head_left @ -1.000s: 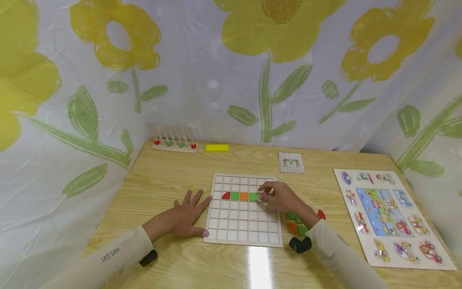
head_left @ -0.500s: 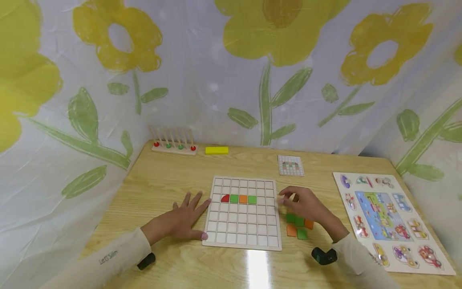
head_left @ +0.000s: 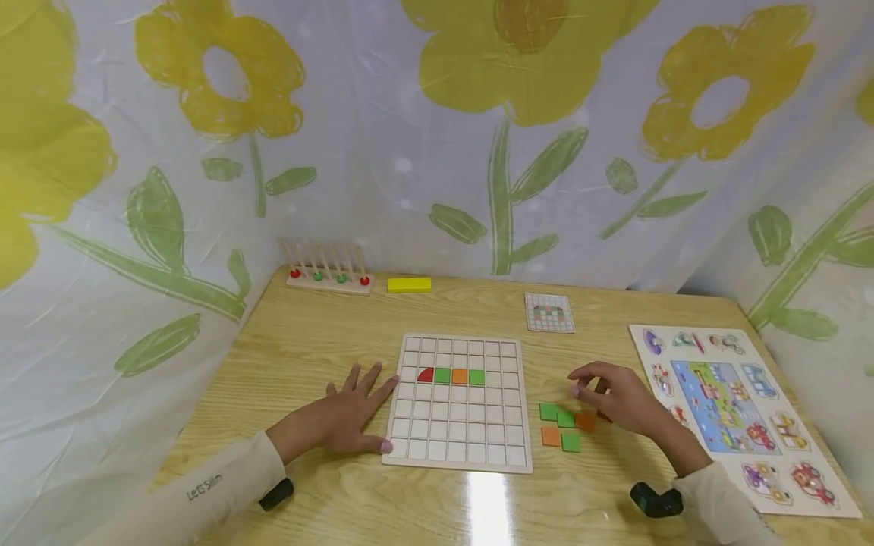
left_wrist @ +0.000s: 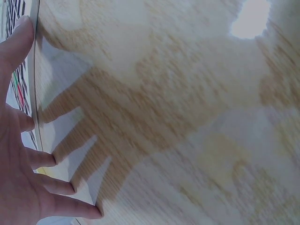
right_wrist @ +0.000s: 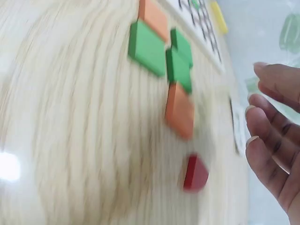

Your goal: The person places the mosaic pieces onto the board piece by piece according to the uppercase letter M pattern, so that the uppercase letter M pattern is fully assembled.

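My left hand lies with fingers spread on the table, index fingertip and thumb at the left edge of the white grid board. One row of the board carries a red quarter-round tile, a green tile, an orange tile and another green tile. My right hand hovers right of the board, fingers loosely bent and nothing between them. Below and left of it lie several loose green and orange square tiles. A red tile shows near that hand in the right wrist view.
Behind the board lies a small pattern card. A picture puzzle board occupies the table's right side. At the back left stand a peg rack with red and green beads and a yellow block. A flowered curtain hangs behind.
My right hand has left the board beside the row's last green tile and moved right, past the loose tiles. My left hand and the row of tiles have stayed put.
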The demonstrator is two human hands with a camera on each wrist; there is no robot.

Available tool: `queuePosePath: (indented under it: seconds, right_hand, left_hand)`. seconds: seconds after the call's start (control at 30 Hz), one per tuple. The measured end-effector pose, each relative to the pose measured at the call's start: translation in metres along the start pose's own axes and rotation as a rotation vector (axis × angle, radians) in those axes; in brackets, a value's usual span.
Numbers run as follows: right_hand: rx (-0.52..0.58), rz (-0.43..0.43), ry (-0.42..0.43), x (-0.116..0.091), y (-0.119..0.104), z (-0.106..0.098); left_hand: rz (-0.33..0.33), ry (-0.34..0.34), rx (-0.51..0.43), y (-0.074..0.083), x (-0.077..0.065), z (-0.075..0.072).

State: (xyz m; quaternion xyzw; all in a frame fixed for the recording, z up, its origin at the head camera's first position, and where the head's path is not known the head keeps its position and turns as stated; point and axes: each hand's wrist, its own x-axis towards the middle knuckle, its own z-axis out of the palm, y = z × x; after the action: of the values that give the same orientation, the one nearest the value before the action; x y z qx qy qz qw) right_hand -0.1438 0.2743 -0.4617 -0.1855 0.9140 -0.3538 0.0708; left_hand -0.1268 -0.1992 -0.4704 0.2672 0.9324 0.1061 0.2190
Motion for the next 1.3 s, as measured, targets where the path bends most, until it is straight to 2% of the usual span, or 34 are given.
queuePosePath:
  seconds: [0.27,0.4,0.6,0.8,1.3]
  right_hand:
    - [0.010,0.010,-0.042,-0.016,0.018,-0.010]
    - [-0.016,0.048,-0.044,-0.023,0.025,-0.012]
    - [-0.125,0.115,-0.046,-0.029,0.034,-0.012]
    - [-0.185,0.121,-0.048,-0.034,0.039,-0.010]
    - [-0.126,0.106,-0.001,-0.035,0.038,-0.007]
  left_hand:
    - [0.002,-0.003,0.005,-0.001,0.001,0.000]
    - [-0.001,-0.008,0.008,-0.001,0.002,0.001]
    - [0.002,-0.009,0.009,-0.001,0.002,0.002]
    - [-0.004,-0.010,0.002,-0.001,0.001,0.001]
    - [-0.007,-0.009,-0.005,0.001,0.000,-0.001]
